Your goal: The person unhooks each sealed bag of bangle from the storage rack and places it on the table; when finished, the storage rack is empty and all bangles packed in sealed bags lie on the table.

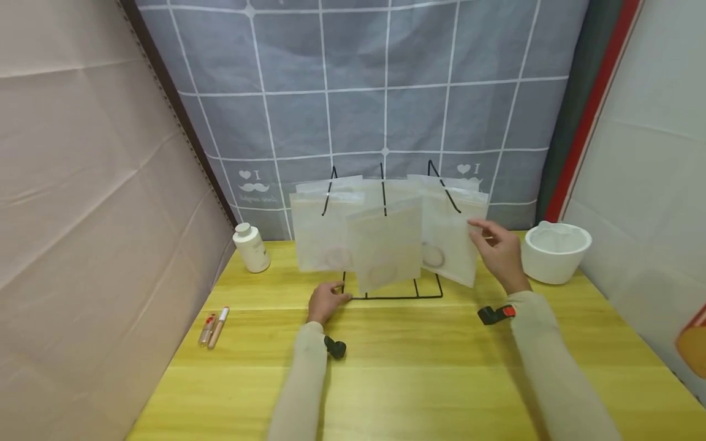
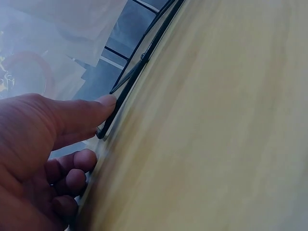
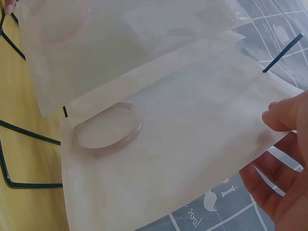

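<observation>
A black wire display rack (image 1: 397,297) stands on the table, with several frosted, translucent pouches hanging from its prongs. Inside the right pouch (image 1: 449,236) shows a pale bangle (image 3: 120,143); fainter rings show through the middle pouch (image 1: 386,239) and the left pouch (image 1: 322,223). My left hand (image 1: 325,302) pinches the front left corner of the rack's base between thumb and forefinger, its other fingers curled beneath. At the right pouch's outer edge, my right hand (image 1: 501,254) pinches the sheet with thumb and fingers, and the pouch tilts slightly.
A white bottle (image 1: 252,248) stands at the back left. Nearer lie two small lip-gloss tubes (image 1: 218,327) side by side. To the right of my right hand is a white round tub (image 1: 554,260). Grey checked cloth (image 1: 358,122) hangs behind the rack.
</observation>
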Action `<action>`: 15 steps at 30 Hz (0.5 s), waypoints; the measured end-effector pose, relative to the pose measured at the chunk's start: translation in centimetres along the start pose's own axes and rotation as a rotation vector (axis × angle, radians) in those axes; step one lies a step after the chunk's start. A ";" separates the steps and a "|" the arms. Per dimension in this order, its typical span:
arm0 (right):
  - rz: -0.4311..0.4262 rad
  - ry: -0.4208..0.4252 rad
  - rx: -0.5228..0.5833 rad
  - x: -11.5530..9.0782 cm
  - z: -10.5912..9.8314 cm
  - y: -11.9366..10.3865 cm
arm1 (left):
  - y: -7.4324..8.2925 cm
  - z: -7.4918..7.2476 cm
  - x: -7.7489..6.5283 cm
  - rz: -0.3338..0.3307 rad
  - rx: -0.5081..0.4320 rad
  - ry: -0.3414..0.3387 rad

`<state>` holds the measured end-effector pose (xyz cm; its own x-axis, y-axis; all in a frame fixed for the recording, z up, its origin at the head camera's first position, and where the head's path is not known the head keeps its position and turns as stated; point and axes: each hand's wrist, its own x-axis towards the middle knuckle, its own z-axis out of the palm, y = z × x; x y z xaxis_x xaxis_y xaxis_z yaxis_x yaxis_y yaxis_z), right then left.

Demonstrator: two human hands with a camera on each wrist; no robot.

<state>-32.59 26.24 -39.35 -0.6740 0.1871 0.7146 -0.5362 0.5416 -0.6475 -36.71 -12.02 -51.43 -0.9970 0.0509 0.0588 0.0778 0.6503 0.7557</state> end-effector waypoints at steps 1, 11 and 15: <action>-0.001 0.003 0.000 0.0 0.0 0.7 | -0.1 0.1 0.0 0.000 -0.005 0.003; -0.034 0.064 -0.006 -0.4 -0.7 -0.9 | -0.3 0.4 -0.1 0.016 -0.012 0.002; -0.024 0.050 -0.003 -0.8 -1.5 -2.8 | -0.1 0.1 -0.1 0.012 -0.021 0.011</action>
<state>-29.81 25.78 -37.72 -0.6347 0.2150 0.7422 -0.5500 0.5490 -0.6294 -36.59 -12.03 -51.56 -0.9959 0.0503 0.0756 0.0903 0.6334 0.7685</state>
